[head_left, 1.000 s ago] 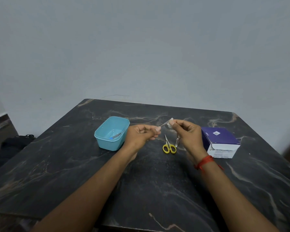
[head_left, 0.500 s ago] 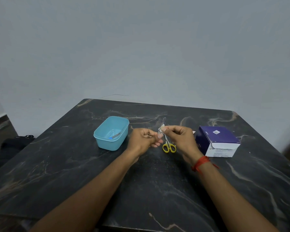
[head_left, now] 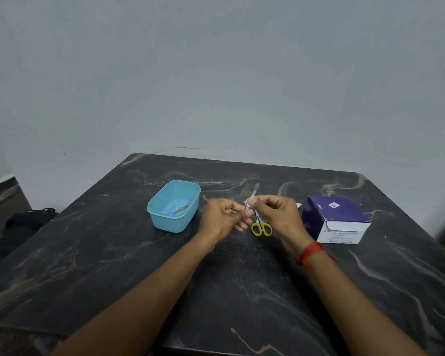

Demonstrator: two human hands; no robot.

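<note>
Head view. Grip: the right hand [head_left: 278, 217] pinches a white swab [head_left: 247, 201] between thumb and forefinger, folded against the shaft of a thin metal tool [head_left: 255, 189]. The left hand [head_left: 221, 219], fingers curled, holds the tool's lower end; the exact contact is hidden between the fingers.

Location: the tool is held clear of the dark marble table [head_left: 242, 291], directly above the yellow-handled scissors [head_left: 261, 228], between the blue tub [head_left: 165, 222] and the purple swab box [head_left: 337, 214].

Change: one second ago the tool lay almost level between the two hands. Half a second ago it had turned upright. It now stands with its tip pointing up and away from the person, and the swab sits low on the shaft, just beside the left fingertips. Judgement: a wiping stroke along the tool is in progress, with the bare tip not yet covered.

Pose: both forearms reach forward and converge, wrists raised off the table. The hands are close together, knuckles upward. A red thread band [head_left: 310, 253] circles the right wrist.

Other items: a second tool [head_left: 181, 208] lies inside the tub.
</note>
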